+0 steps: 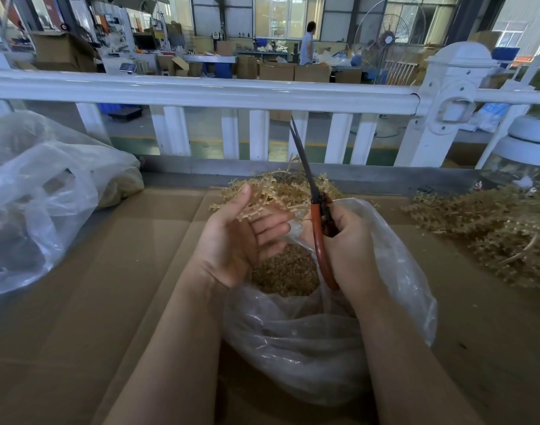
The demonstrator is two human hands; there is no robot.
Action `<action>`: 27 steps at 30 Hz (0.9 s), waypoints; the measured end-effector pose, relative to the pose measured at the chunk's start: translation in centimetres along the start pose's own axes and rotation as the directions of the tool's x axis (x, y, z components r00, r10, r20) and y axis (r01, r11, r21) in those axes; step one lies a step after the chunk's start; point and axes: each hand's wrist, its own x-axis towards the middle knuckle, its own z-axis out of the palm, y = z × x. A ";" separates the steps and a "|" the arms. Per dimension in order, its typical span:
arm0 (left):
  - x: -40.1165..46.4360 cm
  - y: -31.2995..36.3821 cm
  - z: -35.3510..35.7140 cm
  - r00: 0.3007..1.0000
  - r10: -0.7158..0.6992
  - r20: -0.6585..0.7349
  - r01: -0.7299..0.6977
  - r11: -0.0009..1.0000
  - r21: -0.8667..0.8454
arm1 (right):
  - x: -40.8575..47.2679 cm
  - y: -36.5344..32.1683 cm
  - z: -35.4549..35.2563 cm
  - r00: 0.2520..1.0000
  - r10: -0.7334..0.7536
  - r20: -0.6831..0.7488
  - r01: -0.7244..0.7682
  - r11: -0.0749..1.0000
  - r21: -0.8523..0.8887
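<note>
The scissors (315, 216) point up over the bag (308, 342).
The right hand (351, 240) grips them; the left hand (235, 237) lies open beside, seemingly touching the sprigs (278, 187).

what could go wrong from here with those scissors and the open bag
The orange-handled scissors with long dark blades, gripped in the right hand, sit close to the open left hand; a careless snip might nick its fingers. The clear plastic bag sags open on the brown cardboard surface, so its small tan cut pieces might spill if bumped.
</note>
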 end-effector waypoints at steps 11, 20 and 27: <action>0.6 -0.7 0.8 0.989 0.063 -0.134 -0.040 0.985 0.171 | 0.0 0.2 0.2 0.996 -0.080 -0.029 0.079 0.996 -0.045; 0.8 -0.5 1.6 0.885 0.406 -0.228 -0.354 0.905 0.236 | -0.2 0.2 -0.2 0.998 -0.054 0.024 0.059 0.914 -0.402; 0.5 -0.4 1.8 0.820 0.527 -0.225 -0.463 0.840 0.282 | -0.4 0.6 0.1 0.990 -0.118 0.072 0.139 0.817 -0.560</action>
